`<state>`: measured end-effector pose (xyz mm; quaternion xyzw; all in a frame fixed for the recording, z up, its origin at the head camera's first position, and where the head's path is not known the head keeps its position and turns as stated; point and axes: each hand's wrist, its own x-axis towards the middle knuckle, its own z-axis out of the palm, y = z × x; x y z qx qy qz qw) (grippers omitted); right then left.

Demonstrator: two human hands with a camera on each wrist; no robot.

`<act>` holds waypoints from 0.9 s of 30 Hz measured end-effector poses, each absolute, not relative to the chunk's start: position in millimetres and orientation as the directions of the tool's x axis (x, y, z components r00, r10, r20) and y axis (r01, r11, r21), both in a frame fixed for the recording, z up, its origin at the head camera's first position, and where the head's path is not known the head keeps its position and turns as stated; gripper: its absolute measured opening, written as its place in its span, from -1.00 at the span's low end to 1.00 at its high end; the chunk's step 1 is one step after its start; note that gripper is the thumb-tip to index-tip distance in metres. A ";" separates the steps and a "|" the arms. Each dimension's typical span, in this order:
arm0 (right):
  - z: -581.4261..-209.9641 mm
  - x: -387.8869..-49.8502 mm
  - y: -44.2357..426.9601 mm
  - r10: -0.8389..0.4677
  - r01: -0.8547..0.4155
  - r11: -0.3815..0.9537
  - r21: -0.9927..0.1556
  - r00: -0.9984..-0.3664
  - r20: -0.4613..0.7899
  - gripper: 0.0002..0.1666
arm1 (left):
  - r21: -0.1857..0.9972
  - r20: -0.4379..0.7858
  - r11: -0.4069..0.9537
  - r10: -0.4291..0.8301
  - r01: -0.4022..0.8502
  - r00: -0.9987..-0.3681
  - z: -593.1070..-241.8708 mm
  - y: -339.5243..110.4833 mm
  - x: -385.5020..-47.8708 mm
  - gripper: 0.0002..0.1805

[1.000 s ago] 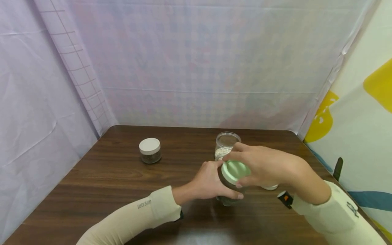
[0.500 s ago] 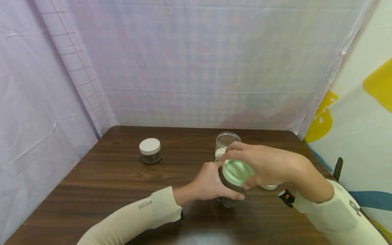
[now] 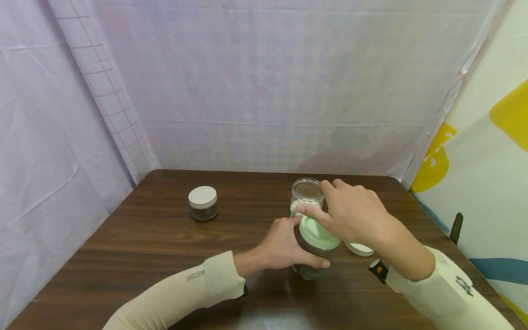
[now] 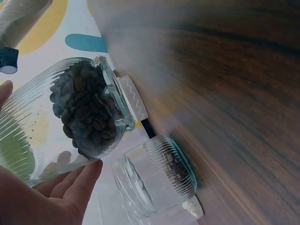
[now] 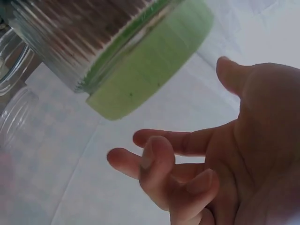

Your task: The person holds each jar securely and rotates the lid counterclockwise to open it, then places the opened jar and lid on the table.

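Observation:
My left hand [image 3: 284, 245] grips a ribbed glass jar [image 4: 61, 117] around its side; dark coffee beans [image 4: 86, 110] lie inside near its base. A light green lid [image 3: 316, 233] sits on the jar's mouth. Whether the base touches the table cannot be made out. My right hand [image 3: 350, 213] hovers over the lid, and the right wrist view shows it apart from the lid with nothing between its loosely bent fingers. Just beyond stands an open clear jar [image 3: 307, 195] with white contents. Another glass jar [image 4: 164, 176] is mostly hidden in the head view.
A white-lidded jar [image 3: 203, 204] with dark contents stands on the left of the brown wooden table [image 3: 165, 247]. A loose white lid [image 3: 360, 250] lies right of the held jar, partly under the right forearm. Cloth curtains [image 3: 264, 91] hang behind and at both sides.
My right hand has come off the green lid and turned, its fingers now pointing away over the jar. The left hand keeps its grip with barely any movement.

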<state>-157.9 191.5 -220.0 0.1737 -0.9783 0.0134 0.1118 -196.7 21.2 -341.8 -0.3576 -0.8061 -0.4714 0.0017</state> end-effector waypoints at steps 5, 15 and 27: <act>-224.4 -158.0 189.8 -0.382 -0.378 0.924 0.053 -0.910 0.164 0.06 | 0.754 0.328 0.329 0.561 0.569 -0.760 -342.1 21.4 -196.6 -0.40; -226.7 -158.4 191.0 -0.488 -0.484 0.873 0.064 -0.868 0.093 -0.21 | 0.750 0.324 0.331 0.571 0.573 -0.754 -340.4 21.3 -195.9 -0.33; -223.4 -159.4 199.0 -0.646 -0.647 0.762 -0.022 -0.762 0.031 -0.42 | 0.759 0.331 0.318 0.562 0.568 -0.758 -343.1 20.1 -197.5 -0.31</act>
